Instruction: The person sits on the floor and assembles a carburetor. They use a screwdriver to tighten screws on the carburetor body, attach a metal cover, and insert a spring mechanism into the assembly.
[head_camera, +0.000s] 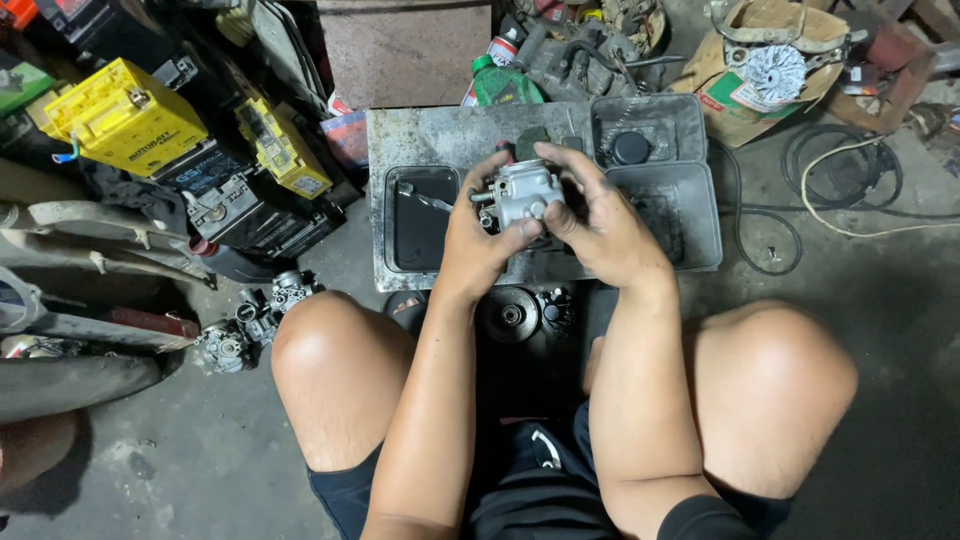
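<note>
Grey cast-metal part: a small silver-grey carburettor body (527, 195) with short stubs and fittings on its left side, held up above the middle of the low grey metal tray-bench (440, 135), clear of its surface.
Left hand: the left hand (478, 235) is closed around the lower left of the carburettor body, thumb pressed on its front face.
Right hand: the right hand (598, 222) is curled over the top and right side, fingers wrapped behind, thumb on the front; both hands grip it together.
Handling, as a judgement: it looks rigid and fairly heavy for its size, likely oily and so slippery; the solid central block is the safe place to hold, not the thin stubs and fittings, which could bend.
Floor near the knees: a dark round pulley-like metal disc (511, 316) lies just below the bench's near edge; more grey carburettor parts (250, 322) sit by the left knee.
Bench, left side: a dark rectangular recessed pan (421, 222) holds a slim metal tool.
Bench, right edge: two grey plastic tubs (660, 185), the far one with a black round cap.
Beyond the far edge: a green plastic bottle (503, 86).
Far left floor: yellow box-shaped batteries (125, 115).
</note>
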